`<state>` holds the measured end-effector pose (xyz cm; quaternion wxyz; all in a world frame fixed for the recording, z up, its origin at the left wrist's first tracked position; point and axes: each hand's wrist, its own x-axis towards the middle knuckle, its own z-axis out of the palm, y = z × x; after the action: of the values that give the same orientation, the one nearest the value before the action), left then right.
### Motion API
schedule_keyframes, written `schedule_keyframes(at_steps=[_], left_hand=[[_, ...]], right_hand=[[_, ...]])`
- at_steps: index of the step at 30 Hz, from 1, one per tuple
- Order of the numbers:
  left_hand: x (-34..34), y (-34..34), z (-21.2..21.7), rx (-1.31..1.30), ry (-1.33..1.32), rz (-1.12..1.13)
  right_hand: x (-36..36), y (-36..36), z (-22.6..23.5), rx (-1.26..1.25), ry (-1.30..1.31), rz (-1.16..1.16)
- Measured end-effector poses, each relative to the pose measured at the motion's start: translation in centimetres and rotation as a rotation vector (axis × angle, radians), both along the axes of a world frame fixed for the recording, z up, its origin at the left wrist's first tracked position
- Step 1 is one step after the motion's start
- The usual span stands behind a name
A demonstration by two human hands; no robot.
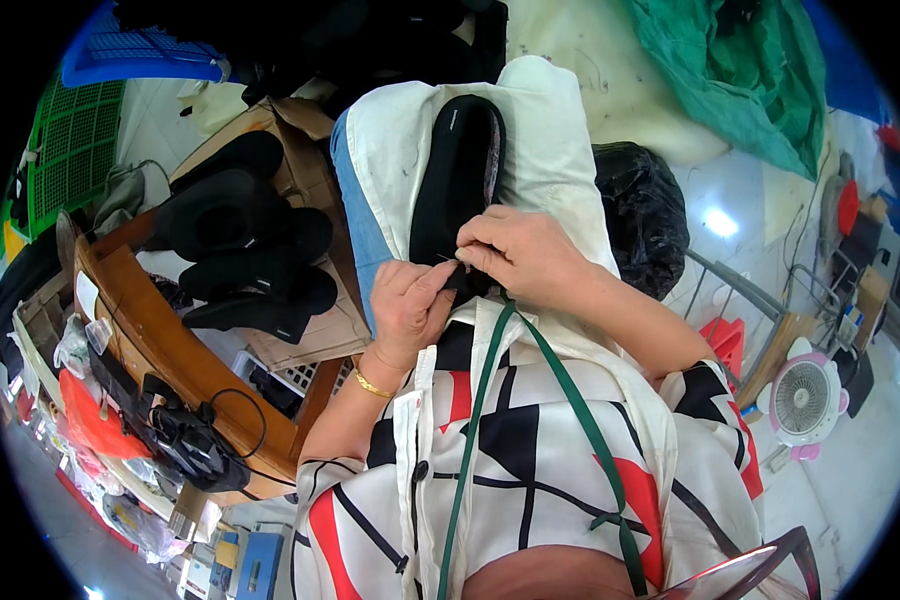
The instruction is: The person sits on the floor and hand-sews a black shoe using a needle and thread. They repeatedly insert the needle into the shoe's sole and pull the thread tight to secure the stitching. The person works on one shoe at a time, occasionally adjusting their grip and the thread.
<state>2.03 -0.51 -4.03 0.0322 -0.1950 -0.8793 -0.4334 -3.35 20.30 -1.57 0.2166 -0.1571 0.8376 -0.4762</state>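
Observation:
A black fabric shoe (457, 160) with a patterned lining lies lengthwise on the white cloth (555, 150) over my lap. My left hand (408, 305) is closed on the shoe's near end, thumb and forefinger pinching its edge. Right beside it, my right hand (520, 255) pinches something thin and small at the same edge; the fingertips hide most of it, and I cannot make out what it is. The fingertips of both hands nearly touch. The shoe's near end is partly covered by my hands.
Several black shoes (220, 215) are piled on cardboard (340, 315) at the left, by a curved wooden table edge (220, 385). A black plastic bag (640, 220) sits right of my lap. Farther right are a metal-framed stool (735, 290) and a pink-and-white fan (808, 398).

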Motion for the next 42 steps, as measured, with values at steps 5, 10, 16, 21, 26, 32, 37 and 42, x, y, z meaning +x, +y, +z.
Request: schedule_keyframes(at_steps=[5, 10, 16, 21, 26, 32, 37, 42], left_hand=[[0.0, -0.2, -0.1, 0.004, 0.007, -0.03], [0.0, -0.2, -0.3, -0.005, -0.004, -0.044], [0.1, 0.4, -1.0, 0.047, 0.034, -0.086], [-0.2, 0.1, -0.1, 0.01, -0.103, -0.015], [-0.3, 0.0, -0.1, 0.05, -0.14, -0.034], [-0.1, -0.2, -0.1, 0.08, -0.208, -0.017], [-0.3, -0.4, -0.1, 0.115, -0.265, -0.024], [-0.6, -0.1, 0.0, 0.114, -0.297, -0.037]], right_hand=[[-0.1, -0.6, 0.0, -0.056, -0.025, 0.05], [1.3, -1.7, -1.1, 0.034, 0.181, 0.025], [-0.3, -4.3, -0.4, -0.15, 0.385, -0.098], [-2.8, -1.9, 1.5, -0.392, -0.623, -0.225], [-5.7, 2.4, 4.4, -0.872, -0.618, -0.414], [-8.5, 8.8, 6.7, -1.557, -0.267, -0.697], [-4.8, 5.4, 4.1, -0.799, -0.231, -0.474], [-1.6, 2.3, 1.3, -0.034, 0.211, 0.222]])
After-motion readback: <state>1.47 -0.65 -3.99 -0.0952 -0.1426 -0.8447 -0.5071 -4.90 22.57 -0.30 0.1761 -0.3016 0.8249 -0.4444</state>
